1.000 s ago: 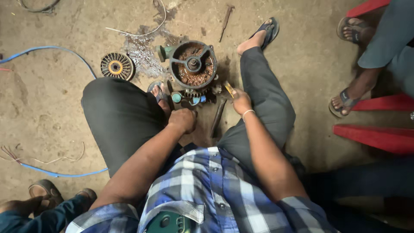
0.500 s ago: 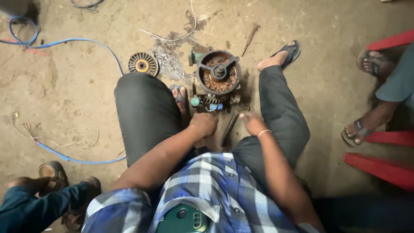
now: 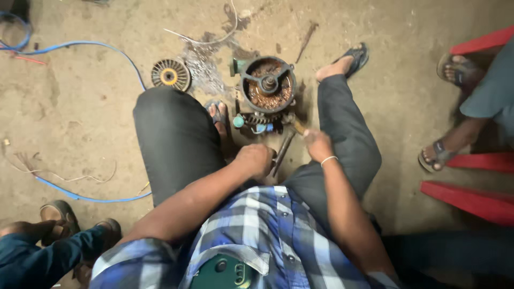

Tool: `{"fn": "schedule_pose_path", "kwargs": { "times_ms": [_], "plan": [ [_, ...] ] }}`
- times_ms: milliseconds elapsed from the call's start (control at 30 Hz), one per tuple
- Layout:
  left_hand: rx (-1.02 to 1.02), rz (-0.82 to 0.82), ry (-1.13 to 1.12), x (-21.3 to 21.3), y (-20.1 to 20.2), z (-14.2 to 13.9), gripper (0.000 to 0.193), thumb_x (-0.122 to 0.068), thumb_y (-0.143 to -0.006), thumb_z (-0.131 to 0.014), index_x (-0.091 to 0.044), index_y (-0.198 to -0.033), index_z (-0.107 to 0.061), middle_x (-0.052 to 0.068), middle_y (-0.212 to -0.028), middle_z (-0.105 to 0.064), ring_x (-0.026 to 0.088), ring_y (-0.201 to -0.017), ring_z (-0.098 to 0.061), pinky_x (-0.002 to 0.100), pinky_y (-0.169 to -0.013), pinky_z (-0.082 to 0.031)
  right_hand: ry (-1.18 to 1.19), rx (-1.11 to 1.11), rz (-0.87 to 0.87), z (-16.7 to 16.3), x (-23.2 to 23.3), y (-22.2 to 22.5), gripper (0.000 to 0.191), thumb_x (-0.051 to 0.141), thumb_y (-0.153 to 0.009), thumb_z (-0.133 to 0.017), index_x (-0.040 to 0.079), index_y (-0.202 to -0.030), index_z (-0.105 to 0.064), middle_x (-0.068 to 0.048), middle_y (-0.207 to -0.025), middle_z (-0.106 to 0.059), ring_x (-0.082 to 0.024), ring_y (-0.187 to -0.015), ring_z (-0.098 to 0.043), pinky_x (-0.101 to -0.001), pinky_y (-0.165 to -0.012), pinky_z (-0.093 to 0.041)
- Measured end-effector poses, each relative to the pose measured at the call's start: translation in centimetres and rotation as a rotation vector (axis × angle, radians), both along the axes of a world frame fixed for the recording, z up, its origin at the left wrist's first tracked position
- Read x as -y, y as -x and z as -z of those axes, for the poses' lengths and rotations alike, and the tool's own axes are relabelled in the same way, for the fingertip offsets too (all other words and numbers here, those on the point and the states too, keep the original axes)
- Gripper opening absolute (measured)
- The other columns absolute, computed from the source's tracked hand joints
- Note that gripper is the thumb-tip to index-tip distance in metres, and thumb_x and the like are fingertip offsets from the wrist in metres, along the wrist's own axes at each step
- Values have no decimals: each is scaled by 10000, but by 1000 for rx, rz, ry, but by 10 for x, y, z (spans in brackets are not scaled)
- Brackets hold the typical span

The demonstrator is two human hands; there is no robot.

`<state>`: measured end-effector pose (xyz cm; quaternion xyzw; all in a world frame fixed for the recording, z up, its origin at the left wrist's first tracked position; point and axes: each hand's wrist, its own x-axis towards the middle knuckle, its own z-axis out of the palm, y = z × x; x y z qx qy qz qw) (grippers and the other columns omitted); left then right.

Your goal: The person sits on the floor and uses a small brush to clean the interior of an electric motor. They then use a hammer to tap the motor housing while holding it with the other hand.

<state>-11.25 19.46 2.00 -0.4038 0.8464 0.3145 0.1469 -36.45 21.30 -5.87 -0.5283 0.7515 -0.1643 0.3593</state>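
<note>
A dark, rusty metal rod (image 3: pixel 282 154) lies aslant between the person's knees, its near end closed in the left hand (image 3: pixel 256 159), its far end pointing toward the motor. The right hand (image 3: pixel 317 143) is clenched on a tool with a yellowish wooden handle (image 3: pixel 297 127), whose tip meets the motor's near edge. The electric motor (image 3: pixel 266 85) stands on the floor, a round dark housing open on top, showing copper windings and a central shaft hub

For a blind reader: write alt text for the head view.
Seen from above, a seated person's left hand grips a dark metal rod and the right hand a wooden-handled tool, both at an opened electric motor on the dirt floor. A round finned part and blue cable lie nearby.
</note>
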Motion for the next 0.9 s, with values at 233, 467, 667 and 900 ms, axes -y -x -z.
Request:
{"fn": "schedule_pose_path", "kwargs": {
  "times_ms": [233,467,667,900],
  "plan": [
    [-845,-639,661,118,-57,-53,689,-91,-1024,-702,4,-1598,-333,241,-1576,-479,425,-1426,-512,470,-1225,-442,462,-25,316,-30,-10,25,397,229,-1105,-497,9,-1428,-571,-209,-1385,-632,-342,-1269,-616,-399,-1087,-456],
    [-1472,-1330,368,263,-94,-6,609,-81,-1015,-624,-20,-1555,-348,234,-1428,-547,377,-1266,-551,453,-1061,-469,511,-61,183,-85,3,-2,342,217,-1054,-614,-9,-1306,-658,-201,-1220,-709,-309,-1110,-688,-398,-960,-516],
    [-1011,-1025,665,261,-64,-16,261,-152,-1003,-680,-78,-1251,-642,115,-1197,-668,274,-1130,-638,407,-983,-526,427,-92,21,-146,62,-16,214,159,-1099,-572,20,-1197,-702,-124,-913,-731,-180,-780,-698,-332,-724,-551],
    [-724,-641,701,238,-46,-49,158,-243,-935,-753,-109,-1020,-750,151,-1132,-645,379,-1197,-506,508,-954,-396,535,-110,173,-147,50,-1,308,219,-1153,-496,-12,-1304,-632,-84,-987,-669,-136,-804,-602,-291,-730,-507]
  ]
}}
